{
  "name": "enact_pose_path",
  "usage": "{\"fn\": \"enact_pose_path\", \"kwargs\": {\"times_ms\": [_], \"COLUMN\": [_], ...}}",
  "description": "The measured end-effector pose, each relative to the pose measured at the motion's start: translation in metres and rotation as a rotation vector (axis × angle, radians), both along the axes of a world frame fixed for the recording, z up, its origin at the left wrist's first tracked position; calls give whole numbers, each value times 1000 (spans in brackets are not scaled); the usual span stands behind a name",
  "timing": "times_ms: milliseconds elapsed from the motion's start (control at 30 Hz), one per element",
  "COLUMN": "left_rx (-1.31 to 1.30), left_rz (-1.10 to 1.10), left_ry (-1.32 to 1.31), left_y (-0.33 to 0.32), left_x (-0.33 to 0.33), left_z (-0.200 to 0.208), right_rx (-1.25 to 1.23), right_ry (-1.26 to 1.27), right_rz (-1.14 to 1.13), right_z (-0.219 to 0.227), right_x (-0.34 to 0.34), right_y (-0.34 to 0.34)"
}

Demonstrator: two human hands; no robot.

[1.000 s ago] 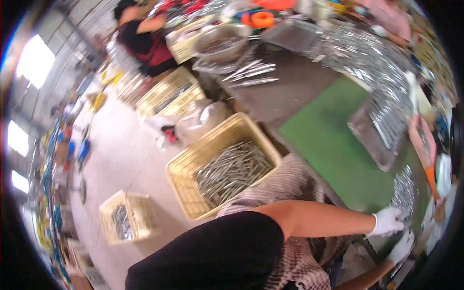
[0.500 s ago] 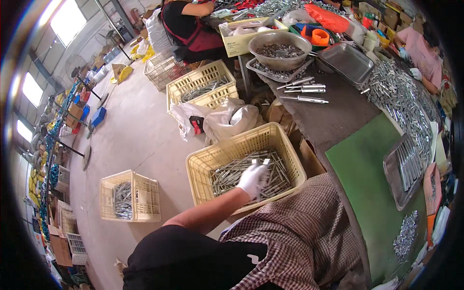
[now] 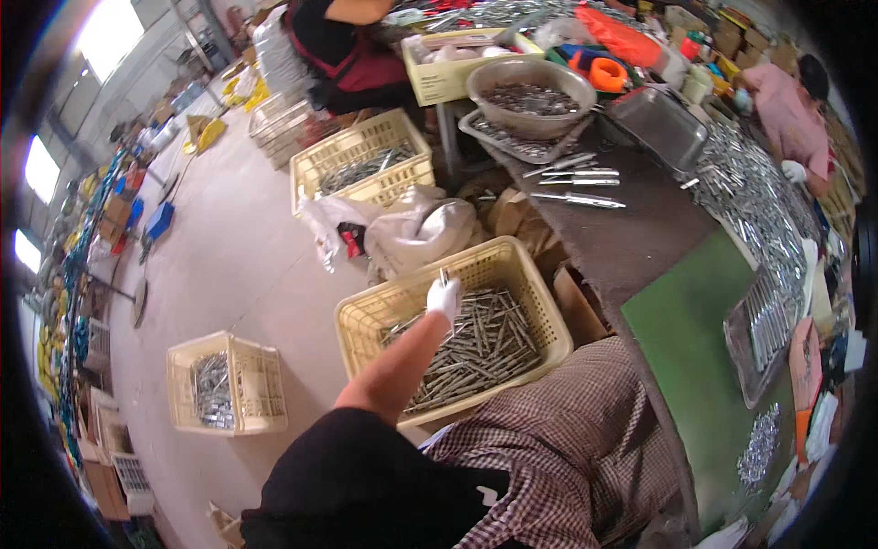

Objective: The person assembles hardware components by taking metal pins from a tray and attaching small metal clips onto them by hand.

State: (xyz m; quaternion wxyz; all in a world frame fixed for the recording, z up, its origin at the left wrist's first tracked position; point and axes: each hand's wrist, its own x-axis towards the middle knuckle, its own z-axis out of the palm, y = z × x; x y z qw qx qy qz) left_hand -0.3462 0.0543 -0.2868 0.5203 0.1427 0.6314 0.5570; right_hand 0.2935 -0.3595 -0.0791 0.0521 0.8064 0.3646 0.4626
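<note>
On my feed, the gloved left hand hovers over the pale yellow crate, fingers curled tight around a metal piece, metal rods heaped below.

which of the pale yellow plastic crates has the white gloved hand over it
The large pale yellow plastic crate of slim silver metal rods, nearest the person's lap: the white-gloved left hand is over it; the other crates have none.
</note>
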Motion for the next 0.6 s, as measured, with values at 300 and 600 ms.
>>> {"fn": "enact_pose_path", "kwargs": {"times_ms": [300, 600], "left_rx": [142, 712], "left_rz": [-384, -1056], "left_ry": [-35, -4], "left_y": [-73, -89], "left_x": [96, 181], "left_z": [89, 239], "right_rx": [159, 886], "right_ry": [461, 839], "right_rz": [-165, 133], "right_z": [-15, 37], "right_x": [14, -126], "right_y": [-15, 57]}}
